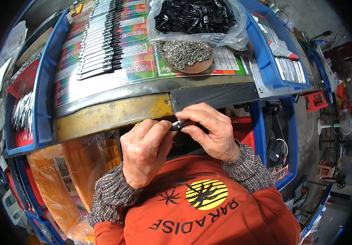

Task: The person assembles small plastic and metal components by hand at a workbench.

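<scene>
Cluttered bench (114,114) with screw dish (186,55) and bag of black parts (194,18), I see my left hand (145,153) and right hand (208,130) both pinched on a small black part (177,125), held below the bench edge.

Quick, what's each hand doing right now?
Left hand: closed, fingers pinching the small black part.
Right hand: closed, fingers gripping the same part.

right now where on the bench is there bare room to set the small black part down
Free: the bare metal strip between the row of metal pieces and the bench's front edge, just ahead of the left hand and right hand. Crowded: the screw dish and bag of black parts.
</scene>
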`<state>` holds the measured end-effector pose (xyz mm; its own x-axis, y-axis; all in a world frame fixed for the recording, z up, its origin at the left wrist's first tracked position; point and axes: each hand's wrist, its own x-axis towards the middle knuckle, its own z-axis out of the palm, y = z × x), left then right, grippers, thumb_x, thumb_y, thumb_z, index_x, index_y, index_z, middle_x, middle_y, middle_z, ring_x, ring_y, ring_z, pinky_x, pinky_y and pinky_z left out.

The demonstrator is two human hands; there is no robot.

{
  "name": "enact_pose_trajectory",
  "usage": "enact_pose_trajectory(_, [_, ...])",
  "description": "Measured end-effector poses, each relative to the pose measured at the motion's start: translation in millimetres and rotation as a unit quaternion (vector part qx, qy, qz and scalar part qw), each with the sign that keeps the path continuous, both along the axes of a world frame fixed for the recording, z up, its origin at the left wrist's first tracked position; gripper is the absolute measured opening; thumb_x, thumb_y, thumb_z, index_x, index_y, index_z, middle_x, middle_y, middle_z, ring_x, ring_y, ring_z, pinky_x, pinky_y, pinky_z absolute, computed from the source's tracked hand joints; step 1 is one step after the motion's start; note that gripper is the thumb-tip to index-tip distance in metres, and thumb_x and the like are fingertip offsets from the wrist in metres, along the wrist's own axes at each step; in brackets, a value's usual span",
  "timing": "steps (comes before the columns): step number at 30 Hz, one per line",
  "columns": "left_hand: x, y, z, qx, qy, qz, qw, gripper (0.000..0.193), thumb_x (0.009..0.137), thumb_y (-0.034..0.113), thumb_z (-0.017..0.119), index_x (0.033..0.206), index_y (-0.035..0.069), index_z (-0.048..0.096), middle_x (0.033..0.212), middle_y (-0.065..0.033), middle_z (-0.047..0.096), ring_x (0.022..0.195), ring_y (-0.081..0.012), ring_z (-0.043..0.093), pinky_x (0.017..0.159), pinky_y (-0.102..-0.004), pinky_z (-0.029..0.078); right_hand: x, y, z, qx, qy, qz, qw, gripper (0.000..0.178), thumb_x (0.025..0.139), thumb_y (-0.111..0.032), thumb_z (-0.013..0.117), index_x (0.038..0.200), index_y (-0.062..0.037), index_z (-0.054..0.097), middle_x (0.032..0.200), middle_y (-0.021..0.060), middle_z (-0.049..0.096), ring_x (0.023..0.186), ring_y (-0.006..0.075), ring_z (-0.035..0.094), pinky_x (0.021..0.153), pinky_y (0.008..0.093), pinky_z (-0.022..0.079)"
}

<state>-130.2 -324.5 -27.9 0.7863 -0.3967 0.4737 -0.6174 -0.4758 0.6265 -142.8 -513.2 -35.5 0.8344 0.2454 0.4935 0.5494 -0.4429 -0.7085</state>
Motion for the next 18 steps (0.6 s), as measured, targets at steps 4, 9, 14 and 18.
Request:
enact_pose_trajectory(4, [1, 2, 0, -0.024, 0.041, -0.027, 0.999, 0.018, 0.071, -0.003, 0.071, 0.088, 0.002, 0.064, 0.067, -0.0085, 0.056, 0.053, -0.0196, 0.055, 0.049, -0.0294, 0.043, -3, -2, -3, 0.165, 0.224, 0.057, 0.959, 0.02, 0.086, -0.006, 0.065, 0.105, 0.0014, 0.064, 0.084, 0.0077, 0.066, 0.071, 0.0115, 0.063, 0.063, 0.0233, 0.052])
enact_pose_trajectory(9, [-3, -3, -1, -0.043, 0.047, -0.017, 0.998, 0.02, 0.07, -0.002, 0.071, 0.087, 0.003, 0.062, 0.067, -0.0086, 0.055, 0.057, -0.0255, 0.057, 0.05, -0.0347, 0.045, -7, 4, -11, 0.261, 0.26, 0.052, 0.928, 0.021, 0.086, -0.006, 0.066, 0.105, 0.001, 0.065, 0.08, 0.0046, 0.067, 0.069, 0.0082, 0.063, 0.063, 0.0208, 0.053])
enact_pose_trajectory(14, [-3, -1, -4, -0.043, 0.046, -0.013, 0.998, 0.021, 0.069, -0.003, 0.072, 0.086, 0.004, 0.062, 0.067, -0.0086, 0.056, 0.058, -0.0247, 0.058, 0.051, -0.0339, 0.045, -5, 1, -22, 0.274, 0.242, 0.062, 0.929, 0.021, 0.084, -0.008, 0.068, 0.103, 0.0004, 0.067, 0.082, 0.0058, 0.068, 0.071, 0.0089, 0.065, 0.062, 0.0208, 0.053])
enact_pose_trajectory(18, [3, 4, -6, -0.036, 0.062, -0.048, 0.996, 0.017, 0.07, -0.003, 0.071, 0.085, 0.002, 0.065, 0.069, -0.0089, 0.059, 0.056, -0.0201, 0.059, 0.051, -0.0284, 0.044, -3, -3, -22, 0.331, 0.301, 0.109, 0.888, 0.019, 0.085, -0.005, 0.066, 0.103, 0.0016, 0.067, 0.081, 0.0066, 0.067, 0.069, 0.0098, 0.064, 0.061, 0.0212, 0.053])
